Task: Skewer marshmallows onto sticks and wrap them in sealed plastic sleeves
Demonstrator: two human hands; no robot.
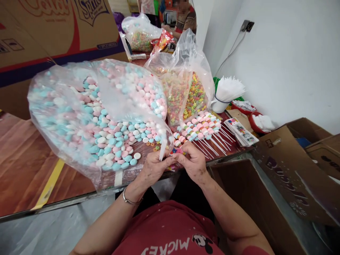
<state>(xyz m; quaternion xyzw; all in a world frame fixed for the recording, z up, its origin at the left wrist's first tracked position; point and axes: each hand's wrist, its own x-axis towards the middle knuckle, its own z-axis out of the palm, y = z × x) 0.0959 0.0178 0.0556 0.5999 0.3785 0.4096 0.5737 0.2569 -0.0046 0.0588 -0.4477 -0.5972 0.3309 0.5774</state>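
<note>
My left hand (154,167) and my right hand (195,162) meet at the table's front edge, with fingers closed and thumbs close together. Between their fingertips shows a small colourful printed piece (178,151), pink, red and blue; the fingers cover much of it. A narrow white stick-like piece (163,150) rises from between my left fingers. Just beyond my hands lie candy skewers (203,125) of pastel discs and rings on white sticks. Left of them, pink, blue and white candy discs (117,141) spill from a large clear bag (119,101).
A clear bag of coloured candy rings (195,95) stands behind the skewers. Right of it are a bundle of white sticks (228,92), printed cards (241,132) and red bowls (261,122). Cardboard boxes (289,170) flank the table's right side. Another person (186,21) sits at the far end.
</note>
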